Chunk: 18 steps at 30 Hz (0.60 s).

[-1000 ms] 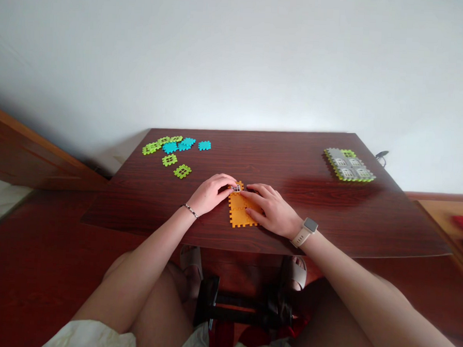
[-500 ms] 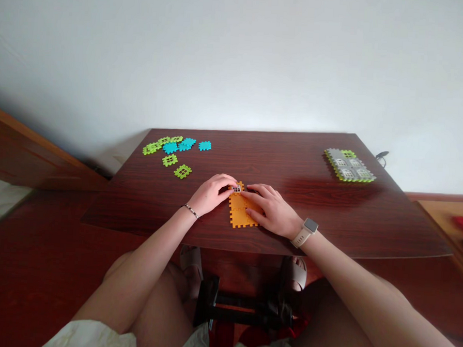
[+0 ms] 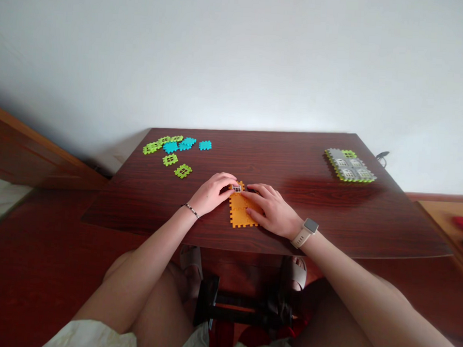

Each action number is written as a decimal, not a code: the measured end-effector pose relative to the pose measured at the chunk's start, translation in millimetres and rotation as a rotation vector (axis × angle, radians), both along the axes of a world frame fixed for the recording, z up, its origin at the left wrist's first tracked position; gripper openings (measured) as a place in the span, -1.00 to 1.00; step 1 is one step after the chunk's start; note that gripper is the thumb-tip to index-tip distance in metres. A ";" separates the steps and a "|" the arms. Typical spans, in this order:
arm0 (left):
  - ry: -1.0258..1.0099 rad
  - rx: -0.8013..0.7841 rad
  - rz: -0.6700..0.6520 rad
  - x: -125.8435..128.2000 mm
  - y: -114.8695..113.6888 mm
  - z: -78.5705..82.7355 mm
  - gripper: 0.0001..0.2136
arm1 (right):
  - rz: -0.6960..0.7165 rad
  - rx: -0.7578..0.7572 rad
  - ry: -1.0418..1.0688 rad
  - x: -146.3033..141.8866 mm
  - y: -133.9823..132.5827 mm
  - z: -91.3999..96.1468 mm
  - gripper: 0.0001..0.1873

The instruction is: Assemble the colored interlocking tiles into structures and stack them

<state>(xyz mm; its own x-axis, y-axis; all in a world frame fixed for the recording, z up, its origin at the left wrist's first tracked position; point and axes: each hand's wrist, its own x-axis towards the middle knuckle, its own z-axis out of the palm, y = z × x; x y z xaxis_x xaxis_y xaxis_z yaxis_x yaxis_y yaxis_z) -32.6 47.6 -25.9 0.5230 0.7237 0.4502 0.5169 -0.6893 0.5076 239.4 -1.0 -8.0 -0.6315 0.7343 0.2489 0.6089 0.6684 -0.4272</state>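
Head view, left hand (image 3: 213, 193) pinching orange panel (image 3: 237, 216), right hand (image 3: 275, 212) half-open, partly hiding it, loose tiles (image 3: 171, 147), grey-green stack (image 3: 349, 167) beyond

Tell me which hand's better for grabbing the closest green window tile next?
Probably the left hand: it's nearer that green window tile, while the right hand partly covers the orange tiles.

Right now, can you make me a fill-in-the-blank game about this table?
The bracelet is on the ____ arm.
The joined tiles under the right hand are ____.
The window tiles by the blue tiles are ____.
The gray tiles lie on the ____ side of the table.
Missing words: left; orange; green; right.
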 end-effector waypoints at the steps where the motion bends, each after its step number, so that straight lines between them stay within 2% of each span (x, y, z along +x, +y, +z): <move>1: 0.003 -0.001 0.000 -0.1 0.2 -0.2 -0.83 | 0.000 -0.002 -0.003 -0.2 -0.2 0.1 -0.47; 9: 0.011 -0.001 0.019 1.5 -0.4 2.7 -0.80 | -0.004 0.017 -0.010 -0.9 -0.6 -3.0 -0.47; 18: 0.044 0.021 0.101 2.2 -2.3 5.6 -0.78 | -0.004 0.036 -0.068 -1.7 -1.9 -2.3 -0.45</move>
<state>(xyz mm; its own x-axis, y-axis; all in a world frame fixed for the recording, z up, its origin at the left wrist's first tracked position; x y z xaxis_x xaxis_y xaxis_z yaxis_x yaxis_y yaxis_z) -30.4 45.3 -20.3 0.4673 0.7646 0.4439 0.6057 -0.6426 0.4692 237.7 -2.9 -10.3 -0.6452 0.7279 0.2322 0.6379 0.6805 -0.3606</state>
